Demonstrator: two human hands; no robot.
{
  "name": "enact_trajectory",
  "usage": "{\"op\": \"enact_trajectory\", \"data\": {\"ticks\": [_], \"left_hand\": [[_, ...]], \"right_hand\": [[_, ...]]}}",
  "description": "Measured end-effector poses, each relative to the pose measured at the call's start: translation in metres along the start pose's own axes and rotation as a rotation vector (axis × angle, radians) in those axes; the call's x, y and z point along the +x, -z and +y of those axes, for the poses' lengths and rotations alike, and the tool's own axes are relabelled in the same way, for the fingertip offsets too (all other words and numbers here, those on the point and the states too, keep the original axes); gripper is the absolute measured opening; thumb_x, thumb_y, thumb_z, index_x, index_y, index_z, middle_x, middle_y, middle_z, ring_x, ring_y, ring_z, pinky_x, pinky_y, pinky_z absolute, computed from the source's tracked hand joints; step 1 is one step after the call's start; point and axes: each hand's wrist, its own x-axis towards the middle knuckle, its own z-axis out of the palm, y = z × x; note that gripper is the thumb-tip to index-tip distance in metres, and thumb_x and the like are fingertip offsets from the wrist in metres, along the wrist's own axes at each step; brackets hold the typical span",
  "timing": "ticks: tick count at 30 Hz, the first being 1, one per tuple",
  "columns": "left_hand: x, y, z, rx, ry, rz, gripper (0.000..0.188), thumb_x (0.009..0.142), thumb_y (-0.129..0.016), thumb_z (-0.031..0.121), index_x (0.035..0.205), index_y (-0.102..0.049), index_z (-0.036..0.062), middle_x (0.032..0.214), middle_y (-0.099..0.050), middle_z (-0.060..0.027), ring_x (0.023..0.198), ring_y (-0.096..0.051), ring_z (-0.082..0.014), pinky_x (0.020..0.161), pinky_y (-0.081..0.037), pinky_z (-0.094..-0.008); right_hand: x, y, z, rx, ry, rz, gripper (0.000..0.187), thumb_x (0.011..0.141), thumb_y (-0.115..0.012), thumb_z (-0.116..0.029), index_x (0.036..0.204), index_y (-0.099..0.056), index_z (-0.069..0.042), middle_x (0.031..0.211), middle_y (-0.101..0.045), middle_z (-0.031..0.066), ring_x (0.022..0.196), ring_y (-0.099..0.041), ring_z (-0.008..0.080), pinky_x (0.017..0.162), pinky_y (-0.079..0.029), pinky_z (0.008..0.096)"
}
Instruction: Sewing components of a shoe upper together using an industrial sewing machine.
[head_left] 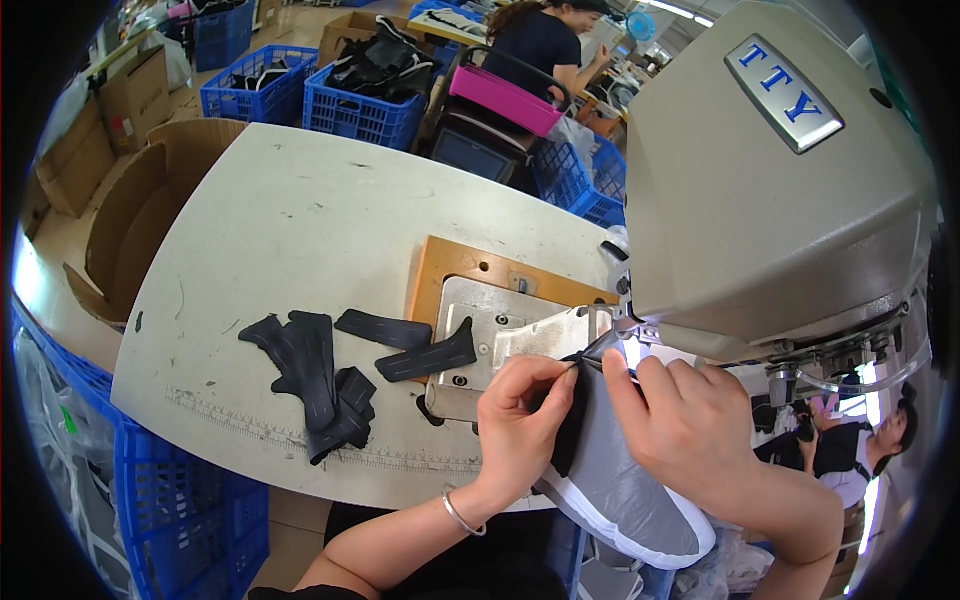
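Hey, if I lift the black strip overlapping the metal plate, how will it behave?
The black strip would probably flex, as it looks like thin material. It's likely light, being narrow, and unlikely to roll, given its flat shape.

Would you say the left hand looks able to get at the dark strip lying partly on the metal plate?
Probably yes: nothing stands between the left hand and the dark strip, though that hand pinches dark material.
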Motion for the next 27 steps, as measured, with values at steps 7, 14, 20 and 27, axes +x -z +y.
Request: {"op": "enact_trajectory", "data": {"ticks": [7,14,20,27], "left_hand": [[0.0,0.003,-0.001,-0.059,0.034,0.0,0.006,0.09,-0.068,-0.001,0.093,-0.063,0.0003,0.084,-0.06,0.0021,0.075,-0.051,-0.002,0.065,-0.041,-0.0179],[0.013,0.009,0.013,-0.004,0.185,-0.092,0.009,0.09,-0.068,0.005,0.093,-0.061,-0.0001,0.084,-0.061,0.0006,0.073,-0.056,-0.0051,0.068,-0.047,-0.0191],[0.029,0.005,0.038,0.555,-0.155,-0.235,0.015,0.087,-0.071,0.007,0.101,-0.067,0.0012,0.083,-0.064,-0.007,0.069,-0.063,-0.0128,0.065,-0.054,-0.026],[0.021,0.009,0.036,0.462,-0.061,-0.107,0.011,0.086,-0.072,0.005,0.095,-0.072,0.0003,0.083,-0.072,-0.0086,0.068,-0.067,-0.012,0.063,-0.052,-0.0239]], "right_hand": [[-0.007,-0.002,0.006,0.011,0.075,-0.025,0.006,0.081,-0.07,-0.014,0.08,-0.066,-0.009,0.063,-0.041,-0.0046,0.052,-0.042,0.0081,0.044,-0.03,0.0237],[-0.012,-0.001,-0.001,0.012,-0.056,-0.024,0.013,0.076,-0.07,-0.014,0.088,-0.069,-0.01,0.062,-0.039,-0.0043,0.051,-0.043,0.0078,0.044,-0.034,0.0231],[-0.014,0.003,-0.01,-0.004,-0.121,-0.054,0.017,0.074,-0.068,-0.01,0.091,-0.069,-0.009,0.061,-0.039,-0.0027,0.046,-0.042,0.0087,0.04,-0.032,0.0245],[-0.013,0.006,-0.01,-0.011,-0.142,-0.063,0.019,0.075,-0.068,-0.008,0.093,-0.069,-0.005,0.062,-0.04,-0.0014,0.045,-0.041,0.0093,0.04,-0.03,0.0248]]}}
